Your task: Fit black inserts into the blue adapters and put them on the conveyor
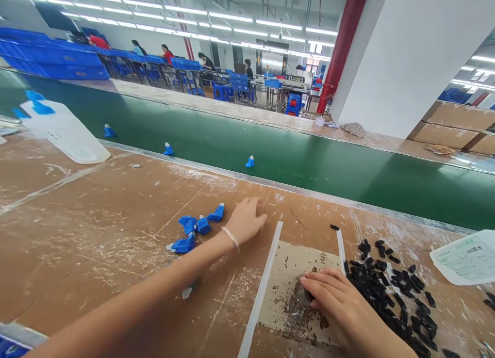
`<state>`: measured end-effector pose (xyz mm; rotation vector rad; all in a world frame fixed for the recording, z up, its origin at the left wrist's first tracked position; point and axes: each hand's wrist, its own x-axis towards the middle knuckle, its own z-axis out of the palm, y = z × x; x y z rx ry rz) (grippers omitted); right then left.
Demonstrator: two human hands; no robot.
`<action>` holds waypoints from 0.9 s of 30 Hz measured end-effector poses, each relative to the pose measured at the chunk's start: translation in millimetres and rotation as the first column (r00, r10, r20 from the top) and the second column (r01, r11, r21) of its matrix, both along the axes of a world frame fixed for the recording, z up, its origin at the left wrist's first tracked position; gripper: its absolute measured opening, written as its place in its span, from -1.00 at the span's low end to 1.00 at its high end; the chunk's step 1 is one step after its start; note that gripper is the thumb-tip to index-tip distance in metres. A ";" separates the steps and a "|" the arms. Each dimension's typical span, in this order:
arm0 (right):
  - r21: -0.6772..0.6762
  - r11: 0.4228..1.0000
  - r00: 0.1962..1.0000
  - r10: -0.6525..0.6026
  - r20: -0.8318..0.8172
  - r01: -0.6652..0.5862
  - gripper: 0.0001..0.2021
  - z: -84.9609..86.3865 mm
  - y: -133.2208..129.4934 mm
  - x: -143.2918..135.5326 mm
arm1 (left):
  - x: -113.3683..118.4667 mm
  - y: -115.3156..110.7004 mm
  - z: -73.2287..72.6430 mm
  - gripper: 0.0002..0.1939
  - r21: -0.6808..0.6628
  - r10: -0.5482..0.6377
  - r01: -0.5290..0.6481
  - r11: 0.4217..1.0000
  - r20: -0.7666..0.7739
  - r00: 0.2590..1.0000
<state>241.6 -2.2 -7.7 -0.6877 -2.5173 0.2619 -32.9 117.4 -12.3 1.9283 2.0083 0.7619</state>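
Observation:
My left hand [246, 221], a band on its wrist, is stretched over the brown work surface with fingers apart and nothing seen in them. Just left of it lie several blue plastic pieces [188, 224] with pale tips. My right hand [331, 293] is closed over a beige, stained pad [286, 270] edged with white tape. Its fingers curl around a small dark object that they mostly hide, so I cannot name it. Beside that hand, on the right, a heap of small black plastic parts [371, 283] is spread out.
A green conveyor belt [209, 128] crosses behind the work surface and carries a few blue pieces [249, 162]. White plastic bottles lie on the left [71, 133] and right [464, 258]. Blue crates [50, 56], a red pipe [344, 48] and seated people are farther back.

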 end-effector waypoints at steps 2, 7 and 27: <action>-0.093 0.996 0.995 -0.021 -0.100 0.012 -0.61 1.5 -1.2 4.1 | -5.4 44.8 2.6 -0.52 -0.002 0.151 -0.151 0.989 0.061 0.987; -0.638 0.769 0.773 -0.377 -0.511 -0.046 -0.66 5.8 -5.5 13.6 | -13.7 141.2 10.5 -0.53 0.017 0.404 -0.414 0.910 0.189 0.895; -0.622 0.585 0.390 -0.484 -0.783 -0.521 -0.62 19.1 2.3 12.3 | 71.0 -44.7 45.8 -0.55 -0.062 -0.020 0.227 0.972 0.940 0.339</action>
